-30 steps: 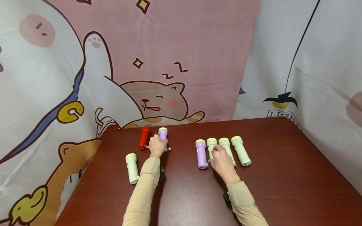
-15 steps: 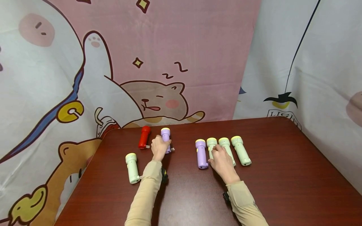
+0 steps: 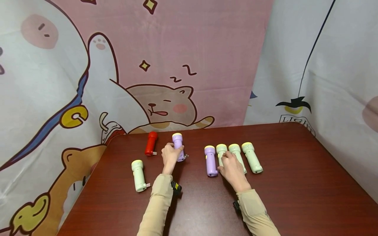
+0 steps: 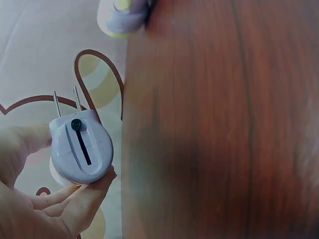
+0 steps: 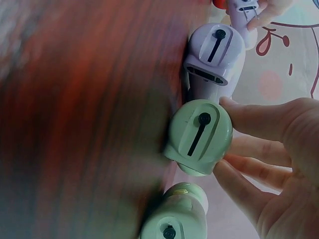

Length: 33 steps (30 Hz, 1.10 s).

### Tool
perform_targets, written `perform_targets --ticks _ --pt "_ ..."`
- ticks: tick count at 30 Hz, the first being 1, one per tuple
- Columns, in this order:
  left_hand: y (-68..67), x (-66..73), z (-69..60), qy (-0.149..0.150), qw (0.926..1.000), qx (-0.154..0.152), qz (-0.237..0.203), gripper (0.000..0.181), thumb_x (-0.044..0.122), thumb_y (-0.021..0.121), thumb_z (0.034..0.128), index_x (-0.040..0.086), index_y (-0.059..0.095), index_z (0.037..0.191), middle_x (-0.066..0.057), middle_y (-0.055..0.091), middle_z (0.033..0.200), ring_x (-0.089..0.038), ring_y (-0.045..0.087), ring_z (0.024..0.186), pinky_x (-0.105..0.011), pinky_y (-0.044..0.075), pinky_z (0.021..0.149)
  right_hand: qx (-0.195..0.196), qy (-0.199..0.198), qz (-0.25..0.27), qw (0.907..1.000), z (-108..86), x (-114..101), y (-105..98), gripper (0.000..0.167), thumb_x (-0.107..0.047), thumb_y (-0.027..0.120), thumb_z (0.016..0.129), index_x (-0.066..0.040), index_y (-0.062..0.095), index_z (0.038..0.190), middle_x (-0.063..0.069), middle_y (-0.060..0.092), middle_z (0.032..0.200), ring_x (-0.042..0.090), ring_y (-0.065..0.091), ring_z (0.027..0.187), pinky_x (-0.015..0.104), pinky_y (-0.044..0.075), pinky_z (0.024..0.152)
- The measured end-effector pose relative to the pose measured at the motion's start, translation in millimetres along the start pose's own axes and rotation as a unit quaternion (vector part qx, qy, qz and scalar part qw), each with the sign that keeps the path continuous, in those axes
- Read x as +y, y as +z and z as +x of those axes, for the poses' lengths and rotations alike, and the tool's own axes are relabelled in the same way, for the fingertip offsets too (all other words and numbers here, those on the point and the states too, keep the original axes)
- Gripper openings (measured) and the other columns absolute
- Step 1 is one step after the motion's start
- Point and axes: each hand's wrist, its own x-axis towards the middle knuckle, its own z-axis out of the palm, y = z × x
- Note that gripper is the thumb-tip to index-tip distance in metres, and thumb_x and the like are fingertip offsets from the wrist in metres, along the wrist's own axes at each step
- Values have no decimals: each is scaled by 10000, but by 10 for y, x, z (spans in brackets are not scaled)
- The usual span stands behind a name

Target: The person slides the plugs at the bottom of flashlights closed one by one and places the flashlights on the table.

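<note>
In the head view my left hand [image 3: 171, 156] grips a purple flashlight [image 3: 177, 141] at the back of the table. Two metal plug prongs [image 4: 57, 104] stick out at its tail end in the left wrist view. My right hand [image 3: 233, 171] holds a pale green flashlight [image 5: 192, 142] between thumb and fingers; in the head view the hand covers much of its body. Another purple flashlight [image 3: 210, 162] lies just left of it, its prongs not showing. Two more green flashlights, a nearer one [image 3: 236, 150] and an outer one [image 3: 252, 159], lie to the right.
At the left a red flashlight [image 3: 151, 144] and a green flashlight [image 3: 138, 175] lie on the brown table [image 3: 200, 206], each with its prongs out. A cartoon-printed cloth [image 3: 224, 82] hangs behind the table's back edge.
My left hand has moved right with the purple flashlight, away from the red one. The right hand stays in place on its green flashlight.
</note>
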Motion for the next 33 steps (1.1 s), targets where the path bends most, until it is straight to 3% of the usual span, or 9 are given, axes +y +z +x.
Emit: perform_targets --ticks 6,15,33 --pt "-14 26 -93 0 9995 -28 -310 457 328 778 738 -2 676 1038 -184 715 977 -371 655 914 -478 497 795 5 7 14 10000 -6 1 -3 289 -93 848 645 26 689 855 137 623 971 319 592 869 423 533 646" --pt "-62 93 -206 -264 9968 -213 -723 458 348 769 744 22 680 1054 -162 739 946 -303 690 901 -427 512 784 26 -18 20 10000 -7 12 5 291 -95 850 645 31 692 855 139 626 969 322 598 861 419 537 619" --pt "-148 218 -362 -480 9885 -247 -1412 463 334 767 745 8 675 1060 -180 735 939 -291 696 875 -388 513 777 15 -44 42 10000 4 12 -20 293 -86 849 637 27 688 855 141 628 965 334 607 879 433 533 646"
